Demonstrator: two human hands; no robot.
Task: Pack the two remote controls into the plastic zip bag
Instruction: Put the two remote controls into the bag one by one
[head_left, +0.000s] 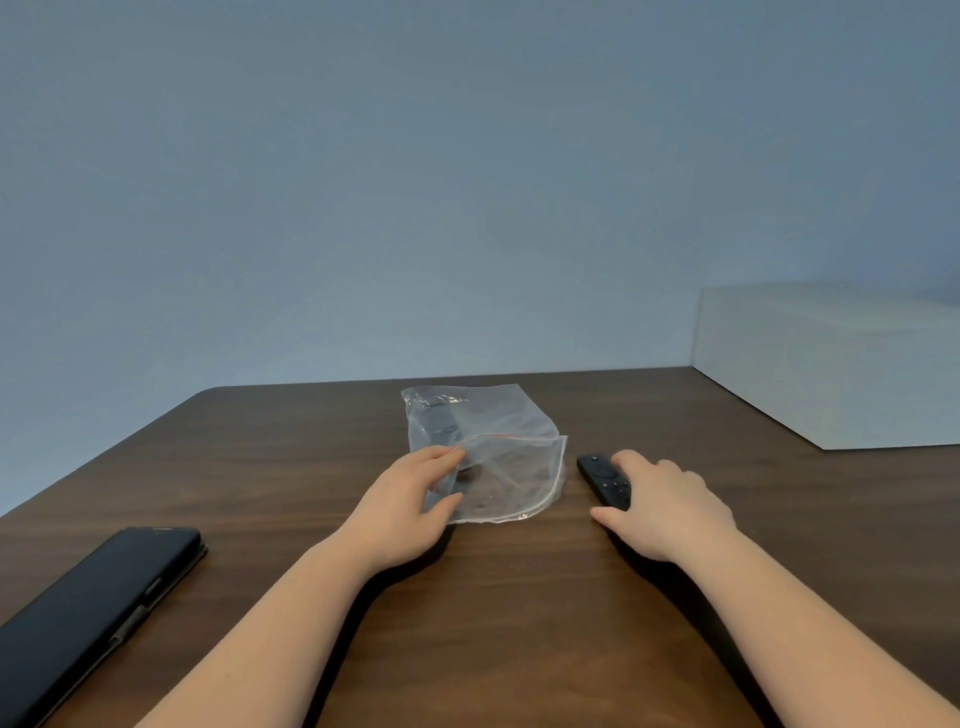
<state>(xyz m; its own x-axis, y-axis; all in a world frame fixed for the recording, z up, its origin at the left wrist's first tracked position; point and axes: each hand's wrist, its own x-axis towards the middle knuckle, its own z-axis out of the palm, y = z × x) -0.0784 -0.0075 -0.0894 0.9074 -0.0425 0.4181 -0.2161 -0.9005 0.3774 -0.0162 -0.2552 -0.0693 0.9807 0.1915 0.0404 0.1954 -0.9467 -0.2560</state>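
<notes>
A clear plastic zip bag (498, 457) with a red zip line lies on the brown table (519, 597), its mouth held apart toward me. A dark shape, one remote control (440, 423), shows through the plastic at the bag's far left. My left hand (410, 512) pinches the bag's upper lip at the left of the mouth. A second black remote control (602, 478) lies just right of the bag. My right hand (665, 506) covers its near end, fingers and thumb closing around it.
A black folded case (98, 608) lies at the near left of the table. A white box (831, 364) stands at the far right corner. A plain blue-grey wall rises behind the table's far edge.
</notes>
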